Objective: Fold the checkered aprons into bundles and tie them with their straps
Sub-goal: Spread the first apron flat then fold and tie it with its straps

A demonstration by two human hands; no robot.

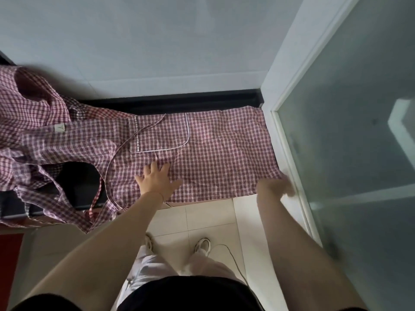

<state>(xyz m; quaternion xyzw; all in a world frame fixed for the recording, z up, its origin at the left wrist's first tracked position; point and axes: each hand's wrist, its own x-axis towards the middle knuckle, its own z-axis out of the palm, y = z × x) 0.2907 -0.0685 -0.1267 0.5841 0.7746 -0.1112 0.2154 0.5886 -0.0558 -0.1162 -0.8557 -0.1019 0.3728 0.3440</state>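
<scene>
here, your left hand (157, 179) lies with fingers spread flat on the checkered apron (220, 151), just below its piped pocket (160, 134); your right hand (275, 187) is blurred at the cloth's near right corner, so whether its fingers pinch the hem cannot be told. the apron lies spread along a dark counter (179, 103), skirt smoothed, no fold yet made and its straps (139, 133) loose. more checkered cloth (33, 113) sits heaped to the left, unfolded. the glass door frame (285, 140) touches the right edge, the wall (157, 52) closes the far side; open room lies only toward you.
</scene>
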